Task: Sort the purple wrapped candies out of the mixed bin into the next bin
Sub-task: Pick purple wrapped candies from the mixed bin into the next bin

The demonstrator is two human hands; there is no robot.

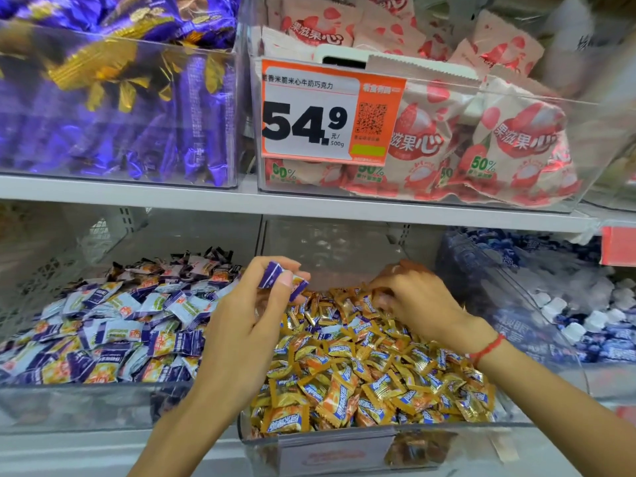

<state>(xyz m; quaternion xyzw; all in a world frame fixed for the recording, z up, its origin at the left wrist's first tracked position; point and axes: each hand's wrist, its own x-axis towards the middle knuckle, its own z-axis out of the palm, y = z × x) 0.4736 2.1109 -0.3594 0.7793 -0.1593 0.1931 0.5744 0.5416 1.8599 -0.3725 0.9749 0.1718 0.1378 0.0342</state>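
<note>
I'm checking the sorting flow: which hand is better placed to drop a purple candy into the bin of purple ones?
Left. The left hand already pinches purple candies beside the purple bin; the right hand is digging in the gold candies.

- Bright, even store lighting, soft shadows only.
- Glare streaks on the clear bin fronts (537, 108).
- Motion blur smears the upper corners; wide-angle bending at the edges.
</note>
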